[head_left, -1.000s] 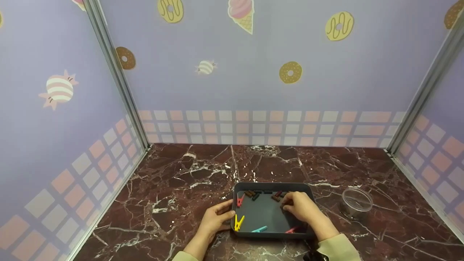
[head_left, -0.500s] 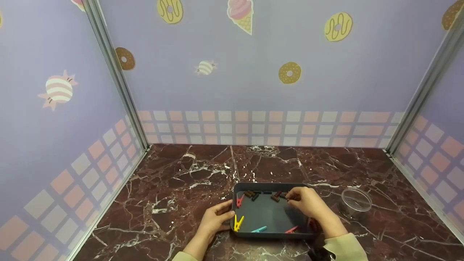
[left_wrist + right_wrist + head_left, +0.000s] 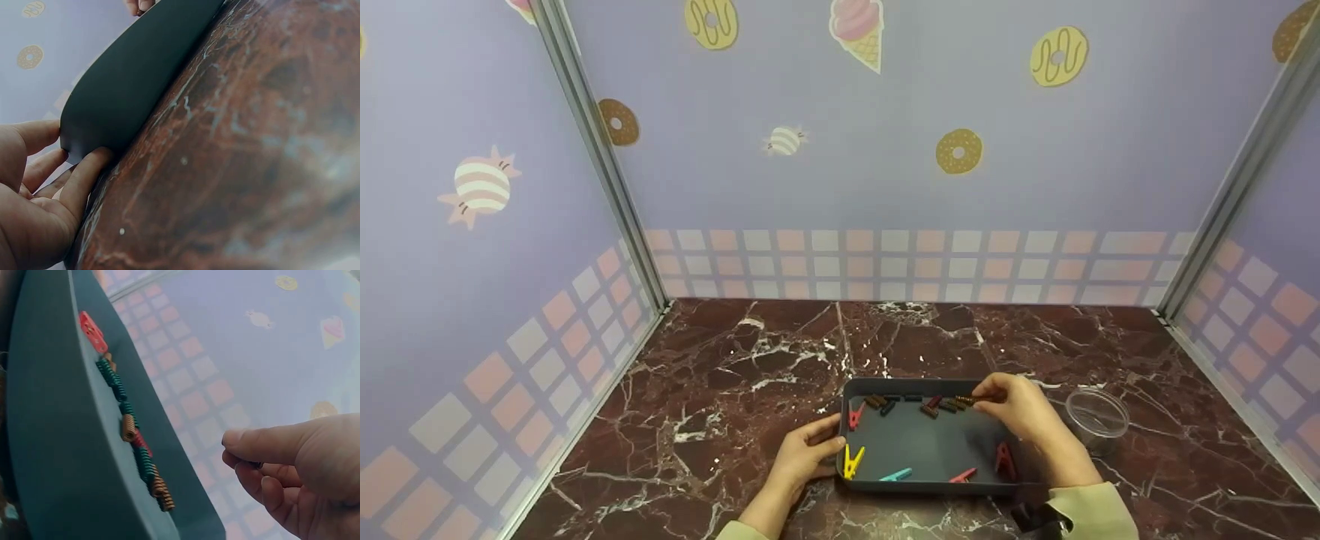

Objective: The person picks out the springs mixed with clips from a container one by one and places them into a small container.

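My left hand (image 3: 808, 454) grips the left wall of a dark grey tray (image 3: 915, 486); the left wrist view shows the fingers at its corner. My right hand (image 3: 1024, 409) is above the tray's back right corner, with thumb and fingers pinched together. Between them is a small dark spring (image 3: 257, 464), mostly hidden by the fingers. Along the tray's back wall lie several short coil springs (image 3: 145, 464) in green, brown and red. Plastic clothespins line the other sides: a red one (image 3: 856, 416), a yellow one (image 3: 851, 463), a blue one (image 3: 896, 475) and more red ones (image 3: 1005, 459).
A clear round plastic cup (image 3: 1099, 420) stands right of the tray on the dark red marbled table (image 3: 750, 360). Patterned lilac panels (image 3: 885, 187) with metal corner posts enclose the back and both sides.
My right hand has moved right and slightly back along the tray's far side, uncovering more springs and the red clothespin at the right. The left hand has kept its hold on the tray.
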A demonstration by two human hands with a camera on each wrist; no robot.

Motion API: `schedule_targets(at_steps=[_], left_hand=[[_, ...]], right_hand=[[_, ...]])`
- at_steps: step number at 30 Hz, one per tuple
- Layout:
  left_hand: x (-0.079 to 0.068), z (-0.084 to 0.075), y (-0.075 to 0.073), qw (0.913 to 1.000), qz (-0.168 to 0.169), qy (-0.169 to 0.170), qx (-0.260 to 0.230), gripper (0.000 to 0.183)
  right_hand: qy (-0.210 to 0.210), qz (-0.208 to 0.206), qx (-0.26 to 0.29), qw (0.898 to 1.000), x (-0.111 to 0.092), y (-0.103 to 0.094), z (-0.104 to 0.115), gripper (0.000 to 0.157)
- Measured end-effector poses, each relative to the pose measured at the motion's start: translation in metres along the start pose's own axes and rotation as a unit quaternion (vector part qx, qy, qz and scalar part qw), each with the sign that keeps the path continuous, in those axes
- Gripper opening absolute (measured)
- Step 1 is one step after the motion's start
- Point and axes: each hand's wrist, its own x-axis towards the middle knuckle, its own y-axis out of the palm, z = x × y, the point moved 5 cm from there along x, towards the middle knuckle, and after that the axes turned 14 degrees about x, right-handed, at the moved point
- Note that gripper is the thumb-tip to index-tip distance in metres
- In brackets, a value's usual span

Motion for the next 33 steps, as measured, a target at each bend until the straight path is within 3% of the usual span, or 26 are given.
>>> schedule_targets(at_steps=[6, 33], left_hand=[[0.001, 0.001, 0.001, 1.0, 0.001, -0.006, -0.007, 0.054], [0.001, 0.001, 0.002, 0.9999, 0.007, 0.002, -0.014, 0.055]], right_hand=[[-0.004, -0.015, 0.022, 1.0, -0.002, -0.013, 0.0, 0.008], [0.041, -0.028, -0.002, 0.999, -0.011, -0.054, -0.008, 0.015]])
